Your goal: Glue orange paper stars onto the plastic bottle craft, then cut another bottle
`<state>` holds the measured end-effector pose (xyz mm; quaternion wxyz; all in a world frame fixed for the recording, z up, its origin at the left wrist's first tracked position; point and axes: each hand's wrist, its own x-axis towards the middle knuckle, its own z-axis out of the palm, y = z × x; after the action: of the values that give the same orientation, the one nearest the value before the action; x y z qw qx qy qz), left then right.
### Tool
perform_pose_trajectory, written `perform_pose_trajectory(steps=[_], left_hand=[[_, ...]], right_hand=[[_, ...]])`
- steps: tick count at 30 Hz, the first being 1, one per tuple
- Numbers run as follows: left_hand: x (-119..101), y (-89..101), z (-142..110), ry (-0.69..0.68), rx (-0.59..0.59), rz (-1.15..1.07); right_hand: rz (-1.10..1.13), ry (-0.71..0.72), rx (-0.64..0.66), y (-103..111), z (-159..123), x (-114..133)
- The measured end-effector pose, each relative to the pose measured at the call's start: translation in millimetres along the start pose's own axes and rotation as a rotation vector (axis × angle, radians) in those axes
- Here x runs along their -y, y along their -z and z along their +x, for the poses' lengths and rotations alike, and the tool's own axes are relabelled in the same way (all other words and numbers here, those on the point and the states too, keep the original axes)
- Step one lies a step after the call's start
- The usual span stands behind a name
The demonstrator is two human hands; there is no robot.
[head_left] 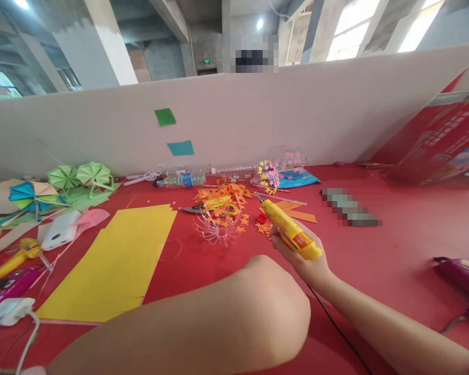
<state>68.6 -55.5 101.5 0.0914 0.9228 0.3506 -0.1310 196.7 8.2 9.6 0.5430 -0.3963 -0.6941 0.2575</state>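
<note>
My right hand point(311, 264) is wrapped round a yellow hot glue gun point(291, 229), its nozzle pointing away and to the left. A dark cord trails below the wrist. My left arm crosses the foreground and ends in a smooth bent shape point(273, 312); no fingers show, so I cannot tell what that hand does. Beyond it, a clear cut-plastic piece point(221, 237) with curled strips and orange stars stands on the red table point(375, 271). Yellow-handled scissors point(197, 208) lie behind it. Orange paper stars point(263, 228) and a small red ring point(261, 219) are near the glue gun.
Yellow paper sheets point(113, 265) lie at left, near another yellow glue gun point(13, 258) and folded green paper umbrellas point(95, 174). A plastic bottle point(185, 178) and a star-covered clear piece point(269, 176) rest along the pale partition point(234, 114). A red box point(445, 135) stands right.
</note>
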Motion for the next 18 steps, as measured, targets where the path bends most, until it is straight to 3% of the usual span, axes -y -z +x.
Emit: perform_pose_trajectory(steps=[3, 4, 7, 9, 11, 14, 18], left_hand=[[-3, 24.6, 3, -0.065, 0.332, 0.218], [-1, 27.5, 5, -0.065, 0.348, 0.235], [20, 13.4, 10, -0.026, 0.186, 0.115], [39, -10.4, 12, 0.055, 0.016, 0.013], [56, -36.8, 12, 0.085, -0.078, -0.136], [66, -66.7, 11, 0.143, -0.122, -0.212], [51, -81.4, 15, 0.141, -0.131, -0.051]], right_hand=[[0.005, -0.008, -0.009, 0, 1, 2], [0.001, -0.012, -0.014, 1, 1, 2], [-0.017, -0.020, -0.036, 2, 2, 3], [-0.018, -0.018, -0.056, 3, 3, 2], [-0.011, -0.018, -0.067, 4, 4, -1], [-0.001, -0.027, -0.061, 4, 5, -7], [-0.009, -0.006, -0.050, 3, 5, -11]])
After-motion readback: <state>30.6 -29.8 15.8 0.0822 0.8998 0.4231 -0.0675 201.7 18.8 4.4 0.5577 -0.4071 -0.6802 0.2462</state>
